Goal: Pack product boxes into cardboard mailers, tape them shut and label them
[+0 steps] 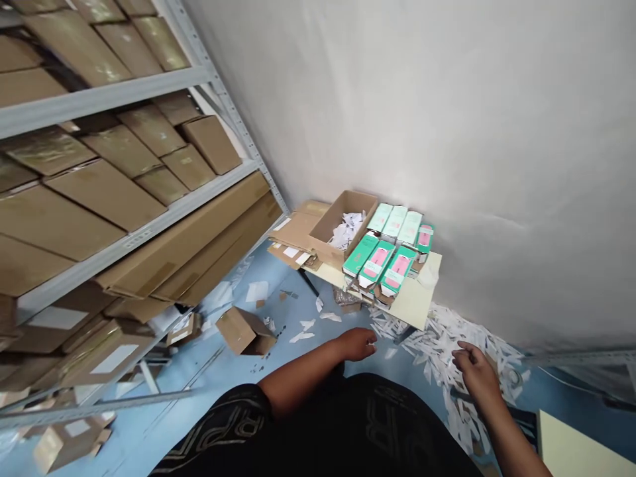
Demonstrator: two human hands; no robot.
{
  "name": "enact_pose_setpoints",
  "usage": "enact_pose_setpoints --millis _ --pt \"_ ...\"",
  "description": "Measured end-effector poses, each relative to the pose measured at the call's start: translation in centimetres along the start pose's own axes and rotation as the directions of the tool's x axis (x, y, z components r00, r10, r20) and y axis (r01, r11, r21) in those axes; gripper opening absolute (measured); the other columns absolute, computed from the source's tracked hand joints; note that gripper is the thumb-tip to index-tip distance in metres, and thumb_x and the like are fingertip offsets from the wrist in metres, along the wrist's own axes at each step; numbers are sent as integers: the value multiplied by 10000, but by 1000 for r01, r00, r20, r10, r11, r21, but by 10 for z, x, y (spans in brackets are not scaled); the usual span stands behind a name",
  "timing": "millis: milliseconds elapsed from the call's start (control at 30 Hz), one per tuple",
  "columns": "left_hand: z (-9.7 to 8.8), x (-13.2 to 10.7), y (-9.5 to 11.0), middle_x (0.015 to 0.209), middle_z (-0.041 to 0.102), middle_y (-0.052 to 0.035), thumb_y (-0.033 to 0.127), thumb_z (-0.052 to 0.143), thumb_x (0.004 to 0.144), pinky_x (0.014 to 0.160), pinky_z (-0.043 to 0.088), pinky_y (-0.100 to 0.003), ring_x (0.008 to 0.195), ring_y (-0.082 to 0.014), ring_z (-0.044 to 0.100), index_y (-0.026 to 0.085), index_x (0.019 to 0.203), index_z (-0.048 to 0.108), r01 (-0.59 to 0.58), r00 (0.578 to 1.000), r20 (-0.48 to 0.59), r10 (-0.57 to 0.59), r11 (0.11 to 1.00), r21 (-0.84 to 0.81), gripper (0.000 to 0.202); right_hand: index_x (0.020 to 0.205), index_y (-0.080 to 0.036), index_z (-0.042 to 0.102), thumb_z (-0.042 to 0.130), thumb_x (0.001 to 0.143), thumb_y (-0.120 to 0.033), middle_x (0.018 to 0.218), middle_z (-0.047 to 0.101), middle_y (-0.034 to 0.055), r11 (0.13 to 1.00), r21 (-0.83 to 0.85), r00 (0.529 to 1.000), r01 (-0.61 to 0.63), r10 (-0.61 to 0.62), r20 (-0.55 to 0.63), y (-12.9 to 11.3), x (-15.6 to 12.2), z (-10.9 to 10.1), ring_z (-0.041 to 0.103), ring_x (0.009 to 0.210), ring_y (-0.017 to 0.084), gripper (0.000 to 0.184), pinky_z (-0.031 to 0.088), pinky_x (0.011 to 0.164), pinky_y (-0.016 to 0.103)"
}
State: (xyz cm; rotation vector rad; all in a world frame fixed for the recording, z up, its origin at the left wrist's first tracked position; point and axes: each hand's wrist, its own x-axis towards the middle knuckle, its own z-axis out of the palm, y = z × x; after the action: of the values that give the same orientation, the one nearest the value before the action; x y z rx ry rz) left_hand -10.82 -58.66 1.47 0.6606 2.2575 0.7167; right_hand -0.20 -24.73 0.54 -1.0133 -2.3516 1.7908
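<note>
My left hand (pixel 356 344) hangs in front of my body, just short of the small cream table (pixel 410 301). Its fingers are loosely bent and no object shows in them. Off to the right, my right hand (pixel 476 372) is above the scattered paper strips (pixel 447 331), fingers apart and holding nothing. Several green and white product boxes, among them a green box (pixel 361 254) and a pink-fronted box (pixel 399 270), lie in rows on the table. Beside them stands an open carton (pixel 322 248) with crumpled white paper (pixel 348 230) inside.
Metal shelving (pixel 99 99) packed with brown cartons rises on the left. An open brown box (pixel 244 331) lies on the blue floor (pixel 209 377) among paper scraps. Flattened cardboard (pixel 298 222) sits at the table's left end. A cream board (pixel 576 450) juts in at lower right.
</note>
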Motion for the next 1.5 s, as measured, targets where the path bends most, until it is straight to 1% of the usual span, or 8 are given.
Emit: enact_pose_setpoints --millis 200,400,600,700,833,1133,1333,1500 --pt "-47 -35 -90 1139 747 -94 322 609 873 899 520 -324 1049 -258 697 189 1117 697 143 981 -125 -149 988 -56 291 1094 -212 682 704 717 -497 880 738 19 989 48 983 137 -142 117 -90 -4 82 697 868 238 473 542 807 337" --pt "-102 -38 -179 1087 769 -56 312 638 847 873 527 -304 996 -227 712 211 1062 703 97 985 -133 -112 989 -115 246 1092 -204 723 718 759 -544 999 775 59 987 2 985 158 -158 75 -154 -15 170 717 962 268 476 545 831 332" --pt "-184 -45 -241 1100 772 -60 349 613 884 867 522 -284 1008 -215 715 198 1085 710 0 990 -136 -28 979 -203 269 1060 -194 731 698 794 -580 959 774 68 978 0 974 208 -207 94 -210 -21 280 721 895 264 469 569 781 346" --pt "-229 -46 -263 1071 775 -61 316 602 878 853 521 -285 979 -214 716 190 1072 718 12 980 -188 -58 971 -237 259 1063 -203 738 701 818 -569 945 767 62 962 -40 953 269 -260 155 -236 -14 317 716 885 257 442 570 778 350" --pt "-267 -35 -279 1032 776 -58 294 574 884 836 521 -288 940 -210 710 177 1065 727 56 950 -277 -142 953 -298 264 1084 -210 732 687 853 -562 957 759 62 942 -67 920 329 -303 248 -255 5 343 707 887 249 424 563 792 352" --pt "-283 -17 -277 1028 777 -44 271 602 883 830 512 -274 957 -206 713 198 1043 736 140 931 -296 -212 959 -246 221 1087 -210 722 643 881 -573 985 751 73 931 -28 865 364 -327 381 -280 58 375 689 935 260 425 539 819 353" --pt "-345 -5 -306 1083 768 -61 259 603 923 869 487 -278 1014 -216 694 213 1071 727 376 761 -492 -423 905 -197 198 1050 -209 731 666 841 -588 1000 757 78 937 34 837 347 -326 441 -305 82 389 694 968 273 438 541 873 372" --pt "-410 6 -368 1227 714 -132 290 636 902 942 463 -325 1157 -278 646 178 1142 677 523 649 -529 -548 825 -214 268 1093 -209 728 658 869 -564 1033 753 79 942 44 842 333 -318 436 -316 78 402 689 972 263 425 537 878 367"
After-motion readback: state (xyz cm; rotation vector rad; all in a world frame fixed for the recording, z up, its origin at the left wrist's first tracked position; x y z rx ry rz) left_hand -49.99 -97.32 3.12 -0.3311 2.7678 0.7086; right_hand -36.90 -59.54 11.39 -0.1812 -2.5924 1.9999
